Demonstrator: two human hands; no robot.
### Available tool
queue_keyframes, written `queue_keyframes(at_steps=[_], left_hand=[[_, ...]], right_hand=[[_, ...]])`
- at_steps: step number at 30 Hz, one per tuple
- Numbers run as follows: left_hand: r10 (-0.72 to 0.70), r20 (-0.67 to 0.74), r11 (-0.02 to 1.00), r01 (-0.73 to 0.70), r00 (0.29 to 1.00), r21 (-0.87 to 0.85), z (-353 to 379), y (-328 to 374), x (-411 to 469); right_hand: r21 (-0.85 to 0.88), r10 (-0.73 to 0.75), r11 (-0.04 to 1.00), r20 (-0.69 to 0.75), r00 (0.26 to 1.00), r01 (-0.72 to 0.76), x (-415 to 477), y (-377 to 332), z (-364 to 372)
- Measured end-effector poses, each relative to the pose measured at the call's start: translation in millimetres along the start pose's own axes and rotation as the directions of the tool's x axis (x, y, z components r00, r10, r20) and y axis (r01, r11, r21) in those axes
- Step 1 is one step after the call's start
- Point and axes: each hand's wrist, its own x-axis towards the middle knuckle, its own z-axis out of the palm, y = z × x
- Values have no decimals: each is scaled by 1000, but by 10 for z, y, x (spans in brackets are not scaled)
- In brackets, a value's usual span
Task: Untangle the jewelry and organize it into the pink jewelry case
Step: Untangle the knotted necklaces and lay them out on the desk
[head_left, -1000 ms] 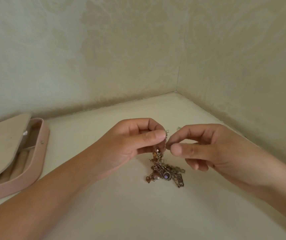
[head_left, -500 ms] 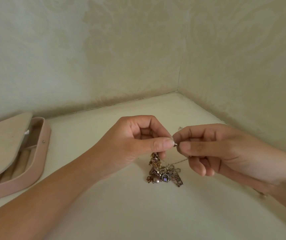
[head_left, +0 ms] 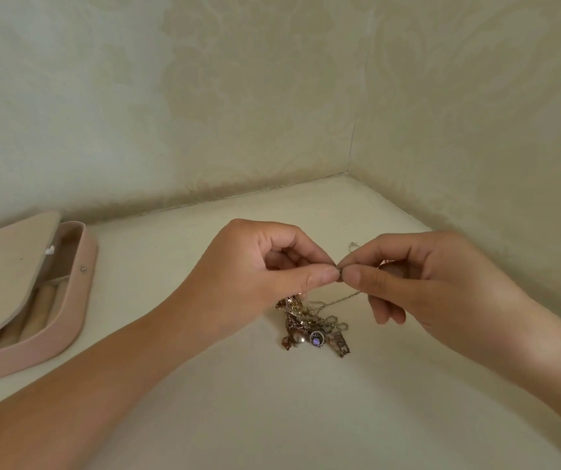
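Left hand (head_left: 255,266) and right hand (head_left: 425,276) both pinch thin chain (head_left: 343,297). Pull too hard: chain could snap, or jewelry clump (head_left: 309,329) knots tighter.

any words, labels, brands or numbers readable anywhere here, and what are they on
On the word-shaped pendant in the tangled jewelry: cut-out letters, too small and blurred to read.
On the pink jewelry case: no label or brand shows.
Nothing else in view bears text.

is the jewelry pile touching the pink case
Apart. The head view shows bare table between the jewelry pile and the pink case.
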Motion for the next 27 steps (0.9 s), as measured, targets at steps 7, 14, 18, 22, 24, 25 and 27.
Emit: queue_keyframes(at_steps=[7,14,18,22,24,25,27], left_hand=[[190,-138,948,-145,972,282,13,15,-30],[140,-156,971,-104,978,217,39,-14,-31],[104,-143,980,-77,984,183,43,-18,-18],[150,-119,970,-123,981,209,38,-39,-16],[174,-115,963,-144,978,229,38,-52,-20],[183,-114,960,-152,976,235,36,-57,-21],[202,-117,955,-169,972,243,32,-61,-21]], right_hand=[[-17,29,999,-31,999,-29,11,56,93],[-15,16,1000,-61,998,-17,1,96,133],[-28,-13,1000,-64,998,11,6,112,131],[-26,-38,999,-57,998,37,1,126,122],[-37,-63,997,-57,996,61,-4,130,121],[-46,-77,996,-57,995,75,-6,131,120],[-60,-101,993,-63,993,97,-12,135,118]])
